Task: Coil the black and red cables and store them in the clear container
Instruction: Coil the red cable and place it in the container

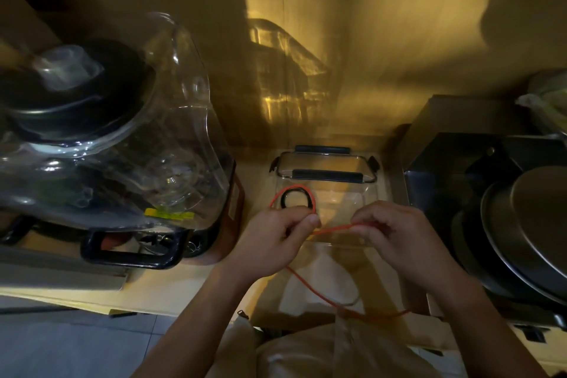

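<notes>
Two bare hands at frame centre: the left hand (277, 232) pinches one thin red cable (333, 228) and one black cable coil (296, 197); the right hand (395, 233) pinches the red strand, over one clear rectangular plastic container (352, 193).

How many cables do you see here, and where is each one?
2. The black cable is a small coil above the left hand. The red cable loops around it, runs between both hands, then hangs down. More may be hidden.

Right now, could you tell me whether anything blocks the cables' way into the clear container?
Nothing visible does: the thin red cable, stretched between left hand and right hand, is above the open clear plastic container.
</notes>
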`<state>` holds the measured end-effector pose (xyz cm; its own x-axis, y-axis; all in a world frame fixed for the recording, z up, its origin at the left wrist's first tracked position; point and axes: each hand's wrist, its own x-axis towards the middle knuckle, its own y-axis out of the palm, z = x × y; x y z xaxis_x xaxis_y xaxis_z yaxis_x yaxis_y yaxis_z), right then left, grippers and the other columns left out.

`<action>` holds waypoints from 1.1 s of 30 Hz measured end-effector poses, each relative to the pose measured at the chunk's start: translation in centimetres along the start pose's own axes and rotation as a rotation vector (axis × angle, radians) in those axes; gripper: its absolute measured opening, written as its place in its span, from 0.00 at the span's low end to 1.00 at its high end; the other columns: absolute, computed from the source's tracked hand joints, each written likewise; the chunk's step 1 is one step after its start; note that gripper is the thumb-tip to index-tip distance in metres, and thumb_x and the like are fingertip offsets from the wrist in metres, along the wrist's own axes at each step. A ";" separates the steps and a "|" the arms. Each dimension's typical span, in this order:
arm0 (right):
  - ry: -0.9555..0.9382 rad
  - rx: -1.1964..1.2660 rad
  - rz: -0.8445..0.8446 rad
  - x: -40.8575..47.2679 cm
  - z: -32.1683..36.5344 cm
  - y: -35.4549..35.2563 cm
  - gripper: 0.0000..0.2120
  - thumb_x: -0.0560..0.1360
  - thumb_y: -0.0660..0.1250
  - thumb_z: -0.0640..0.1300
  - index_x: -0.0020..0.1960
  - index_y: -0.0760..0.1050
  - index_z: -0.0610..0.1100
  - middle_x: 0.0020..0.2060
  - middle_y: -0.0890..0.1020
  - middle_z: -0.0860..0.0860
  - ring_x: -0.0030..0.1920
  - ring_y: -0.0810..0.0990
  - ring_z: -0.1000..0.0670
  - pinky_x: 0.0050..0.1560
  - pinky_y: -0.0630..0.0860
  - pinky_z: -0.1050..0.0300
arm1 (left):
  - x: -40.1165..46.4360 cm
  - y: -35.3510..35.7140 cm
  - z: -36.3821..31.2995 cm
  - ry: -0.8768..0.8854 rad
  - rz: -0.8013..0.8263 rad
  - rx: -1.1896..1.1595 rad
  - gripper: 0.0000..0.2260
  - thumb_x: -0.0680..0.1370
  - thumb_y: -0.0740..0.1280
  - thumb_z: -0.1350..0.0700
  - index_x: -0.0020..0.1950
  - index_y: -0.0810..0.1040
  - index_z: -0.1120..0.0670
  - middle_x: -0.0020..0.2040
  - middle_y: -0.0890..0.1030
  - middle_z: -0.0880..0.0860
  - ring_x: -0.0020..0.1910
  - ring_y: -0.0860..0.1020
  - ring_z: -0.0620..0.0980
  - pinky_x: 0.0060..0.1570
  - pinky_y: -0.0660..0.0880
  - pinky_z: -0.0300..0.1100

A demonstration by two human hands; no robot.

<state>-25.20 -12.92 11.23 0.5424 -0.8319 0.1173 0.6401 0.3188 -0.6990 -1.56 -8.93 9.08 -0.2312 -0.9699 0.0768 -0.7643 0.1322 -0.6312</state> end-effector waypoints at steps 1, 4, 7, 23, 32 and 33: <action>-0.018 -0.007 -0.003 0.1 -0.1 -0.2 0.06 0.74 0.68 0.50 0.48 0.81 0.50 0.42 0.81 0.60 0.44 0.81 0.59 0.44 0.81 0.58 | -0.3 -0.2 0.2 0.013 -0.015 -0.007 0.18 0.83 0.58 0.46 0.40 0.78 0.53 0.30 0.75 0.51 0.29 0.75 0.49 0.31 0.71 0.52; -0.025 0.001 -0.032 0.2 -0.9 -1.1 0.07 0.75 0.67 0.48 0.50 0.81 0.49 0.44 0.82 0.59 0.46 0.81 0.59 0.47 0.80 0.60 | -1.3 -0.9 0.3 -0.005 -0.132 -0.110 0.21 0.81 0.63 0.49 0.28 0.71 0.52 0.24 0.69 0.46 0.23 0.68 0.45 0.26 0.65 0.44; 0.006 0.004 -0.108 0.0 -1.7 -2.3 0.06 0.76 0.66 0.48 0.51 0.80 0.52 0.45 0.81 0.61 0.47 0.81 0.60 0.48 0.78 0.66 | -1.6 -2.1 0.6 -0.110 -0.312 -0.402 0.22 0.79 0.65 0.55 0.25 0.66 0.48 0.22 0.65 0.42 0.21 0.62 0.40 0.31 0.70 0.33; 0.146 0.278 -0.375 -0.3 -2.0 -1.8 0.11 0.73 0.71 0.34 0.42 0.79 0.50 0.41 0.83 0.54 0.39 0.82 0.55 0.39 0.77 0.70 | -2.2 -4.4 1.7 -0.592 -0.132 -1.494 0.24 0.81 0.57 0.47 0.25 0.56 0.49 0.21 0.52 0.47 0.18 0.50 0.45 0.21 0.46 0.35; 0.159 0.303 -0.347 0.0 -1.8 -1.3 0.12 0.78 0.66 0.46 0.36 0.76 0.49 0.32 0.79 0.50 0.33 0.76 0.55 0.35 0.71 0.69 | -2.2 -3.5 2.3 -0.531 0.064 -1.832 0.22 0.82 0.54 0.45 0.29 0.60 0.50 0.22 0.55 0.47 0.19 0.54 0.44 0.20 0.53 0.37; 0.170 0.295 -0.331 0.0 -1.8 -1.3 0.12 0.79 0.66 0.43 0.36 0.76 0.49 0.32 0.79 0.49 0.32 0.76 0.54 0.35 0.71 0.69 | -2.2 -3.6 2.5 -0.511 0.079 -1.857 0.22 0.82 0.54 0.45 0.29 0.60 0.50 0.22 0.56 0.47 0.19 0.55 0.44 0.20 0.53 0.37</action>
<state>-26.96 -14.18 10.84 0.2020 -0.9652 0.1660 0.9040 0.1185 -0.4108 3.16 -7.76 9.24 -0.3837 -0.8651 -0.3230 -0.4282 -0.1433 0.8923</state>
